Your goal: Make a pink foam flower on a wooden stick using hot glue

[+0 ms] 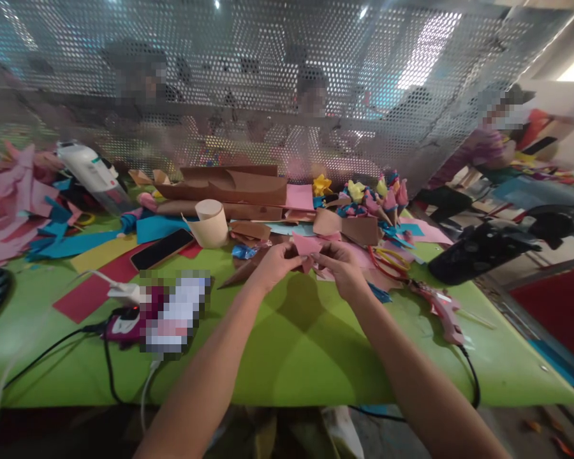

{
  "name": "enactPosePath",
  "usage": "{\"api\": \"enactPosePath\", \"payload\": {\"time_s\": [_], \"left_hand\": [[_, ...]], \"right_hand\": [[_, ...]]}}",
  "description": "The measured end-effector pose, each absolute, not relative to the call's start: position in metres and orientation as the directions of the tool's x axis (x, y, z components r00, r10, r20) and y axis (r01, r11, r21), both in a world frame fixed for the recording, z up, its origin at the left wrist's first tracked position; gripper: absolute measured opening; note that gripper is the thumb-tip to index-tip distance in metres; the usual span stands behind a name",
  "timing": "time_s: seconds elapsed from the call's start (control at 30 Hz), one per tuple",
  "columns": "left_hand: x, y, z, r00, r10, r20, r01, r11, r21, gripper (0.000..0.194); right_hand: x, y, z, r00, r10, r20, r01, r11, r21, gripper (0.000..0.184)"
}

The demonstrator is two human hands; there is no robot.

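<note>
Both arms reach out over the green table (287, 344). A small piece of pink paper (306, 244) is pinched between my two hands. The fingers of my left hand (282, 262) close on its left side. On its right, my right hand (337, 264) grips it with thumb and fingertips. The paper stands partly upright, and its lower part is hidden by the fingers. Just beyond lie brown paper pieces (361, 231) and more pink sheets. A crumpled blue foil piece (245, 251) rests left of my left hand.
A pink glue gun (444, 312) with a cord lies at right, near scissors (387, 264) and a black bottle (478, 248). Folded paper flowers (382, 197) cluster behind. A lit phone (179, 315), power strip (124, 325), dark phone (162, 249) and cream paper roll (208, 224) are at left.
</note>
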State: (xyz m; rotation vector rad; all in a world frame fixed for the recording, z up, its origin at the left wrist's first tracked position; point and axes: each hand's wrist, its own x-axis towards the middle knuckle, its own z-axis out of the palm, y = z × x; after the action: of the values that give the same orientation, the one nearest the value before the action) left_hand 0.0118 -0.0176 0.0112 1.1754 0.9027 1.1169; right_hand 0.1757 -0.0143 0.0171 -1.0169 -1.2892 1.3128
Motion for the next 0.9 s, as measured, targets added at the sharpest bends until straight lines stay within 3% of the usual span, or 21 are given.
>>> {"api": "enactPosePath", "payload": {"time_s": [0.3, 0.47, 0.57, 0.7, 0.8, 0.9], "left_hand": [[0.012, -0.021, 0.015, 0.249, 0.968, -0.039, -0.198, 0.090, 0.976, 0.045], [0.009, -0.021, 0.021, 0.212, 0.975, -0.071, -0.190, 0.112, 0.975, 0.044], [0.006, -0.019, 0.023, 0.166, 0.981, -0.102, -0.179, 0.132, 0.975, 0.042], [0.004, -0.019, 0.025, 0.129, 0.985, -0.110, -0.172, 0.132, 0.976, 0.038], [0.003, -0.020, 0.028, 0.086, 0.992, -0.089, -0.174, 0.103, 0.979, 0.036], [0.001, -0.020, 0.031, 0.037, 0.997, -0.070, -0.211, 0.077, 0.974, 0.034]], "right_hand": [[0.178, -0.012, 0.017, -0.175, 0.983, 0.059, -0.118, 0.038, -0.992, 0.039], [0.184, -0.010, 0.022, -0.187, 0.977, 0.105, 0.020, 0.111, -0.994, 0.038], [0.203, -0.005, 0.031, -0.103, 0.970, 0.220, 0.197, 0.236, -0.952, 0.030], [0.235, -0.001, 0.043, -0.075, 0.930, 0.361, 0.614, 0.328, -0.718, 0.019], [0.248, -0.004, 0.045, -0.120, 0.950, 0.287, 0.820, 0.258, -0.511, 0.016], [0.250, -0.013, 0.038, -0.193, 0.971, 0.142, 0.921, 0.229, -0.316, 0.020]]}}
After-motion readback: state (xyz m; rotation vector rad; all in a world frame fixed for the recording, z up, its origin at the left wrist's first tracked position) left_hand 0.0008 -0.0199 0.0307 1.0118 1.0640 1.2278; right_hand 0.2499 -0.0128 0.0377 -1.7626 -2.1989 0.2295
